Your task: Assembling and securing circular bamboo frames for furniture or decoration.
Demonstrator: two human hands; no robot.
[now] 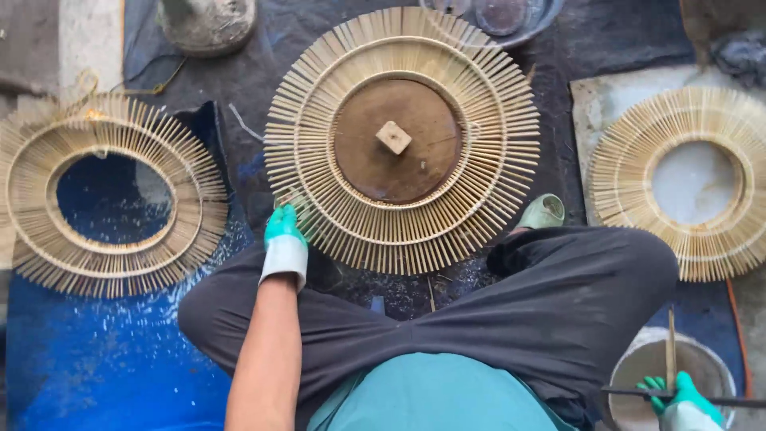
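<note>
The green-gloved left hand (pixel 283 227) reaches forward on a bare, straight arm, fingers curled closed. The green-gloved right hand (pixel 678 399) sits low beside the knee, fingers clenched.

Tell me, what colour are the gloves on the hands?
Green with white cuffs, seen in the head view: left hand, right hand.

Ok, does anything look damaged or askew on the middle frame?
Nothing stands out. The middle frame looks round and evenly spoked, with the wooden disc centred. The left hand touches its lower-left edge; the right hand holds a stick over a bucket.
</note>
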